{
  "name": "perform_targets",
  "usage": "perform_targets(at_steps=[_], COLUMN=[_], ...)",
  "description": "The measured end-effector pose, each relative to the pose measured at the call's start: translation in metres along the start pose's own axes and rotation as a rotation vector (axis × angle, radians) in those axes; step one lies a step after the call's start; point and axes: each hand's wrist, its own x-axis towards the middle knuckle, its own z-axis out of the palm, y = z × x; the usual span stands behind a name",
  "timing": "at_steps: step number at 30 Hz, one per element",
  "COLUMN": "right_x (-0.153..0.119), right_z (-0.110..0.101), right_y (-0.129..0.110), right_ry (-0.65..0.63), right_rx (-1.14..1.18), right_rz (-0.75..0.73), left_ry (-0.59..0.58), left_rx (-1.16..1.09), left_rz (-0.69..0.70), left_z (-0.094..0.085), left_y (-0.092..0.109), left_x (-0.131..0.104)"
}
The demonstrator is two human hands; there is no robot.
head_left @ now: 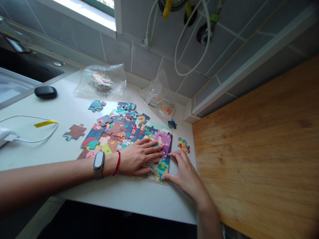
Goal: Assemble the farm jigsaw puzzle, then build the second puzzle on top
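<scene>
A colourful jigsaw puzzle (163, 166) lies on the white counter, with several loose pieces heaped on its upper left part. My left hand (139, 156) rests flat across the puzzle, fingers spread and pointing right, hiding the middle of it. At the puzzle's right edge is my right hand (183, 167), its thumb and fingers apart and touching the border. Just beyond that hand lies a loose orange and teal puzzle piece (183, 145). A small dark blue piece (172, 124) sits near the puzzle's upper right corner. On the left are a brown piece (74, 131) and a teal piece (96, 105).
Along the tiled wall lie a clear bag of puzzle pieces (101, 81) and a second clear bag (159, 91) over a picture card. A black oval case (46, 92) and a white cable (37, 141) are at left, near the sink. A wooden board (256, 142) borders the counter's right.
</scene>
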Motion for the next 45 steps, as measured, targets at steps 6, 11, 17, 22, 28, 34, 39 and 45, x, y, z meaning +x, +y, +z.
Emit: perform_targets(at_steps=[6,11,17,22,28,34,39,45], right_x=[-0.003,-0.003,-0.006,-0.009,-0.013,-0.009,-0.003,-0.001], right_z=[-0.002,-0.002,-0.002,-0.002,-0.001,-0.003,0.001,0.003], right_y=[-0.002,-0.001,-0.003,-0.006,-0.005,-0.002,0.002,0.01], right_ry=[0.02,0.044,0.043,0.01,0.019,0.042,0.083,0.09], right_rx=[-0.009,-0.02,-0.084,-0.215,-0.272,-0.242,-0.193,-0.123], right_rz=[0.009,0.01,-0.029,-0.044,-0.06,-0.075,-0.072,-0.089], left_ry=[-0.017,-0.005,0.022,0.004,0.004,0.016,-0.017,-0.034], left_rx=[0.039,0.069,0.154,0.184,0.17,0.071,0.042,0.024], left_rz=[-0.013,-0.045,-0.049,-0.066,-0.072,0.022,0.08,0.085], left_z=[-0.002,-0.009,-0.006,-0.002,-0.003,-0.007,-0.007,-0.007], left_y=[0.003,0.01,0.015,0.02,0.022,0.015,0.011,0.009], left_x=[0.004,0.01,0.016,0.019,0.019,0.012,0.009,0.008])
